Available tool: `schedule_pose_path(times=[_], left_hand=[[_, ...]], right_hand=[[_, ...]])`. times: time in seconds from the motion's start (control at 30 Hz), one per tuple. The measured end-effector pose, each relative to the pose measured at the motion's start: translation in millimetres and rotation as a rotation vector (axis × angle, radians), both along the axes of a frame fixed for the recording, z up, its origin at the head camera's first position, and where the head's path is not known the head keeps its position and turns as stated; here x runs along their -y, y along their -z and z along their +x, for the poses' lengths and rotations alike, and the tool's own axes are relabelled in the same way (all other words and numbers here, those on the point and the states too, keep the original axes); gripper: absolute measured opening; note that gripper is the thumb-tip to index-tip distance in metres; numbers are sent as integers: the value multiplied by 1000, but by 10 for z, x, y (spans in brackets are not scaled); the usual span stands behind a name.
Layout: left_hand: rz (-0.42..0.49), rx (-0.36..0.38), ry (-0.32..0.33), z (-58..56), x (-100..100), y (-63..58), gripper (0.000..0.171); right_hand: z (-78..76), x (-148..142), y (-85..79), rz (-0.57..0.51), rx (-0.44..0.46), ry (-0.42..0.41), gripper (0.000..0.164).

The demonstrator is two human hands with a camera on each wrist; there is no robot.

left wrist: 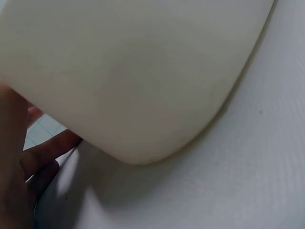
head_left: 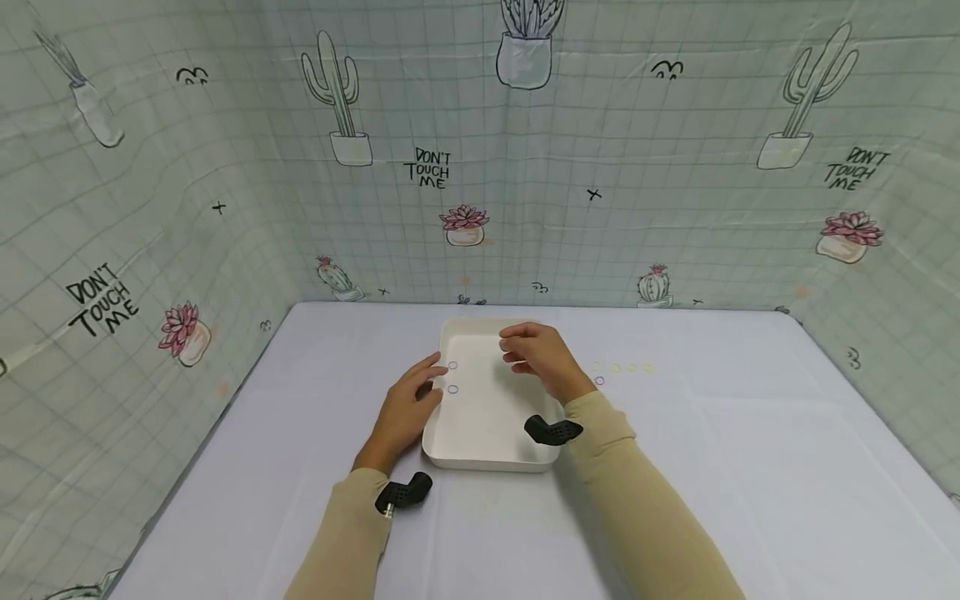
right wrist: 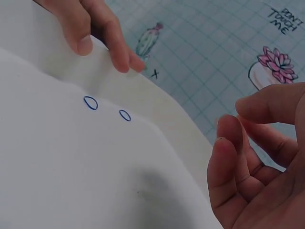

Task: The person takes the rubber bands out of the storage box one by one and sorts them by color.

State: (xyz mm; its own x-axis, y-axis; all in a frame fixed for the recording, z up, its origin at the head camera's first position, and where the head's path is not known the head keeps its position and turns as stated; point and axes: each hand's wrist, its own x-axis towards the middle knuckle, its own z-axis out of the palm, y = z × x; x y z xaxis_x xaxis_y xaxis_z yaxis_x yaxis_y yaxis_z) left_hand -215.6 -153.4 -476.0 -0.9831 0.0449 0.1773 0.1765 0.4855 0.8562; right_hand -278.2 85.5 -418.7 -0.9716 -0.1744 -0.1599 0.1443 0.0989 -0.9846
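A shallow white tray (head_left: 480, 429) lies on the table with two small purple-blue rings (head_left: 452, 393) inside, near its left wall. My left hand (head_left: 403, 410) is at the tray's left side, fingers loosely bent. The right wrist view shows its thumb and fingertips (right wrist: 83, 45) resting on the rim close to the rings. Over the far right part of the tray hovers my right hand (head_left: 542, 357), fingers bent and pointing left. In the right wrist view its fingertips (right wrist: 231, 129) come close together; I cannot tell whether something tiny is between them.
Right of the tray, by the right wrist, lie another purple ring (head_left: 599, 384) and a row of several pale yellow rings (head_left: 616, 371). A white cloth covers the table (head_left: 750, 467). Cactus-printed curtain (head_left: 570, 242) encloses the back and sides.
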Motion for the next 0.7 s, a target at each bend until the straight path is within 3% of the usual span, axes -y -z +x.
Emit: schedule_pose_path(times=[0.43, 0.7], left_hand=[[10, -12, 12, -22, -21, -15, 33], [-8, -14, 15, -15, 18, -26, 33]], right_hand=[[-48, 155, 72, 89, 21, -112, 35], [-120, 271, 230, 194, 20, -148, 23]])
